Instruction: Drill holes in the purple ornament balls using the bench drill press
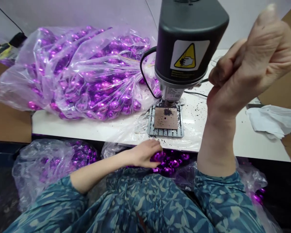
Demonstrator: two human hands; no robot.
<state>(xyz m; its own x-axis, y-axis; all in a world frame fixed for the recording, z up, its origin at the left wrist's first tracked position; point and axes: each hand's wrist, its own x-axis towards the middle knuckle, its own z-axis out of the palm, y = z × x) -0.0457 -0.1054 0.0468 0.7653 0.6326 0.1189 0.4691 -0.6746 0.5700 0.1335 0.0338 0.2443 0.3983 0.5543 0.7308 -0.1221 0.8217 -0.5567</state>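
Just below the table's front edge, my left hand has its fingers curled round a shiny purple faceted ball. Beneath it lie more such balls in clear plastic. My right hand is raised to the right of a dark bench drill press. Its fingers are closed, and whatever may be inside them is hidden. Under the drill head, a brown square block with a small hole rests on the slotted metal base. Dark shavings are heaped at the block's back.
A large clear bag of purple balls fills the left of the white table. More bagged balls lie below the edge. White crumpled paper is at right, beside a cardboard box. A black cable loops by the drill.
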